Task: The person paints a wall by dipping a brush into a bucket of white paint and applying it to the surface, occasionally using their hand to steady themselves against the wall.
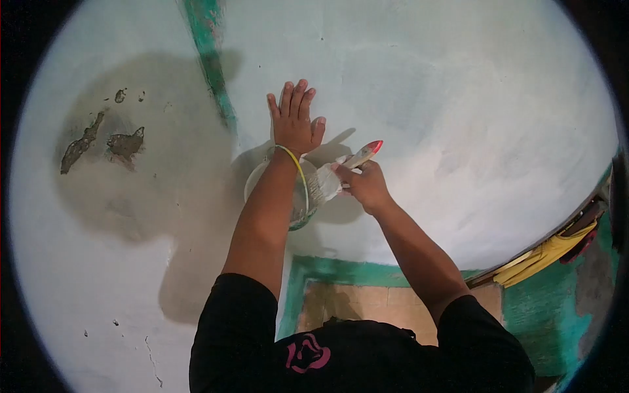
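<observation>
My left hand [295, 118] is pressed flat against the pale wall [458, 98], fingers together and pointing up. A paint bucket [257, 183] hangs from that wrist by a thin yellow handle [298, 167]. My right hand [367, 185] grips a paintbrush [341, 171] with a wooden, red-tipped handle; its white bristles point left toward the bucket's rim, just under my left wrist.
A green painted strip [213, 65] runs down the wall's corner. Patches of chipped plaster [98, 141] show on the left wall. A green band [341, 270] borders a tan floor area below. A yellow cloth [547, 255] hangs at the right edge.
</observation>
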`<state>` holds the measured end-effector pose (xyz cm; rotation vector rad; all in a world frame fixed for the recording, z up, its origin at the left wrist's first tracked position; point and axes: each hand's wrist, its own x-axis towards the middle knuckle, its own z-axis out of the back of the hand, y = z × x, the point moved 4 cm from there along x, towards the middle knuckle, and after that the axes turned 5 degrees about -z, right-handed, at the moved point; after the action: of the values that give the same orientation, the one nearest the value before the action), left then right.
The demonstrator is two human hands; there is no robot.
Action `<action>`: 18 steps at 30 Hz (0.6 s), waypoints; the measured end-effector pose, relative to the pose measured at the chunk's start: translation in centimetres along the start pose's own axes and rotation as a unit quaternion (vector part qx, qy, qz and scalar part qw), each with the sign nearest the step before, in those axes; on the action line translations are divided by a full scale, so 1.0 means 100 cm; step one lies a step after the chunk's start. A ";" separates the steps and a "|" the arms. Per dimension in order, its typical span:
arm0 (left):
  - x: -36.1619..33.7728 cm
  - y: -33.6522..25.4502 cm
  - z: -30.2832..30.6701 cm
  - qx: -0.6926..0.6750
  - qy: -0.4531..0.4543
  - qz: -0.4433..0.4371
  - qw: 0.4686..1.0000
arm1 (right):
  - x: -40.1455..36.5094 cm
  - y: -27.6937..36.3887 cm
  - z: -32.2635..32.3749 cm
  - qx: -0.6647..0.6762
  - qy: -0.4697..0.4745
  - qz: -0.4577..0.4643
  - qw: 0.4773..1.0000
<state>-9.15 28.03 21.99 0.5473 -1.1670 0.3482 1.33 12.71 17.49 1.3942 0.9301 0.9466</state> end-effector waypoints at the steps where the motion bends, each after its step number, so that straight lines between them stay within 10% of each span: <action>1: 0.000 0.000 -0.001 0.004 -0.021 -0.011 1.000 | 0.002 -0.008 -0.005 0.001 0.001 -0.024 1.000; 10: -0.003 0.002 -0.006 0.014 -0.017 -0.009 1.000 | 0.007 -0.026 -0.034 0.091 0.047 -0.090 0.991; 18: -0.005 0.004 -0.011 0.026 -0.038 -0.019 0.999 | 0.022 -0.029 -0.021 -0.232 0.061 0.004 0.971</action>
<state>-8.69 29.00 21.35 0.6323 -1.2225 0.3281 0.20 15.64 14.65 0.9497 0.7307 1.1781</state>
